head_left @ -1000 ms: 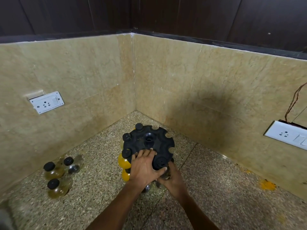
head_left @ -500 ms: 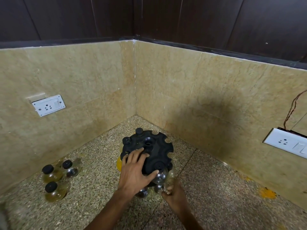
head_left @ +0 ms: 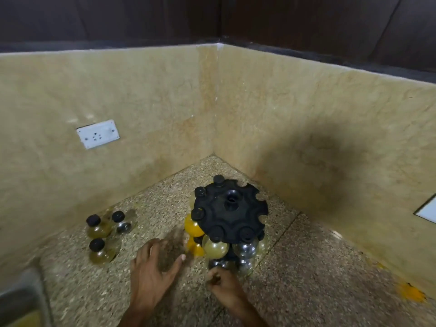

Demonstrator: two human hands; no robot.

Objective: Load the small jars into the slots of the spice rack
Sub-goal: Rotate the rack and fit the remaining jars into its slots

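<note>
Black rack [head_left: 230, 210] stands half loaded in the counter corner, so the open, empty left hand [head_left: 151, 274] should take one of three loose jars [head_left: 96, 226] by its cap, while the right hand [head_left: 224, 285], loosely curled and empty, steadies the base.

There is a single wide-angle view, taken from the person's head. It looks forward and steeply down into a corner where two tiled walls [head_left: 306, 128] meet a speckled surface [head_left: 306, 267]. The rack [head_left: 230, 210] sits near centre, fairly close. Both forearms enter from the bottom edge. Straight lines bow toward the frame edges.
</note>
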